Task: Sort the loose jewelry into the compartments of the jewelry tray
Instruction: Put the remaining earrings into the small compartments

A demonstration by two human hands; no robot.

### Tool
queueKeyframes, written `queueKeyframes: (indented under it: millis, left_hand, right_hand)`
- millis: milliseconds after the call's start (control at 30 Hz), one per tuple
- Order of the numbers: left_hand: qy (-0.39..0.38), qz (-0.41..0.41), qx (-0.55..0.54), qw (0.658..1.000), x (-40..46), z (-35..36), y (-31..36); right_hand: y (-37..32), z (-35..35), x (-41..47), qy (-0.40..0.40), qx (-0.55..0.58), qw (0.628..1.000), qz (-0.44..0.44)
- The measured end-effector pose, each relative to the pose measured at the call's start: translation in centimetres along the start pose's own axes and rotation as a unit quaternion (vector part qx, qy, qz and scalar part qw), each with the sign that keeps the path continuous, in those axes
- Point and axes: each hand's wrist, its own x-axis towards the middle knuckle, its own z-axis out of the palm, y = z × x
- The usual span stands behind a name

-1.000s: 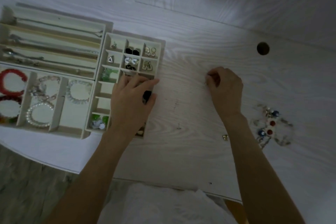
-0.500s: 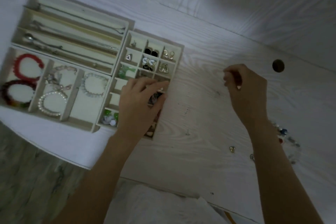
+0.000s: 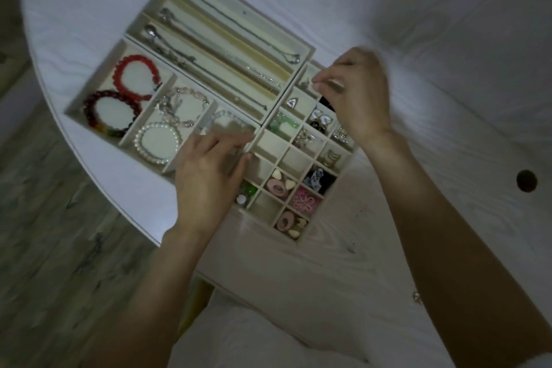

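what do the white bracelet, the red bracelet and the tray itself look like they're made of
White bracelet: pearl-like beads, round with a soft sheen; real or imitation cannot be told. Red bracelet: glossy translucent beads, likely glass, resin or stone. Tray: matte cream walls, looks like fabric-covered or painted board.

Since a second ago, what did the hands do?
The right hand came off the bare table and across to the small compartments at the far end of the tray, fingertips pinched together as before. The left hand slid left off the small compartments and rests on the tray's middle. The bracelets and necklaces lie as before.
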Motion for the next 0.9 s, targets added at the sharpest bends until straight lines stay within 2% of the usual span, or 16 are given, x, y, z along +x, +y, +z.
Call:
queueKeyframes:
  millis: [333, 600, 733, 900]
  left_hand:
    - [0.007, 0.012, -0.008, 1.000, 0.2, 0.1, -0.4]
    - [0.009, 0.012, -0.008, 1.000, 0.2, 0.3, -0.6]
    - [0.011, 0.009, -0.016, 1.000, 0.1, 0.5, -0.7]
    - [0.010, 0.008, -0.024, 1.000, 0.0, 0.5, -0.7]
  right_hand:
    - [0.4, -0.5, -0.1, 0.026, -0.073, 0.997, -0.002]
    - [-1.3, -0.7, 1.1, -0.034, -0.211, 0.977, 0.012]
    - [-1.4, 0.3, 1.0, -0.048, -0.210, 0.975, 0.055]
    - [-2.0, 1.1, 1.0, -0.020, -0.189, 0.977, 0.096]
